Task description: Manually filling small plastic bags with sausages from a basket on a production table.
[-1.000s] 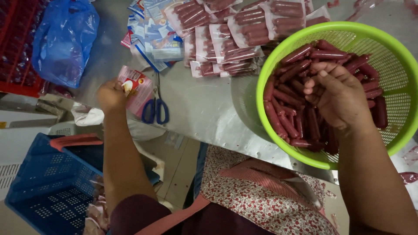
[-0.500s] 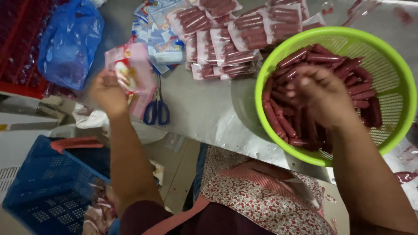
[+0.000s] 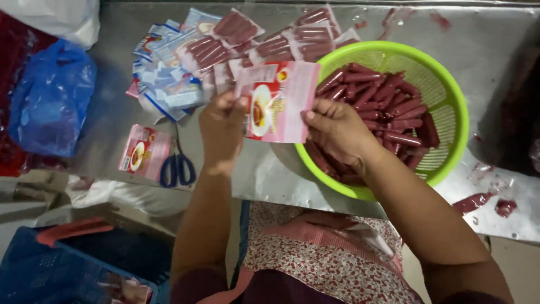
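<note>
Both my hands hold one flat pink printed pouch (image 3: 279,100) above the steel table. My left hand (image 3: 223,128) grips the pouch's left edge. My right hand (image 3: 336,130) pinches its lower right edge, over the near rim of a lime green basket (image 3: 453,104). Many dark red sausages (image 3: 388,107) lie heaped in the basket.
Filled sausage packs (image 3: 236,34) and empty blue-and-white pouches (image 3: 163,79) lie at the back of the steel table (image 3: 112,129). A small stack of pink pouches (image 3: 144,152) and blue-handled scissors (image 3: 177,167) sit near its front edge. A blue bag (image 3: 50,95) is left, a blue crate (image 3: 50,270) below.
My left hand has carried the pink pouch from the left side to the middle. My right hand has come out of the sausages and taken the pouch's other edge.
</note>
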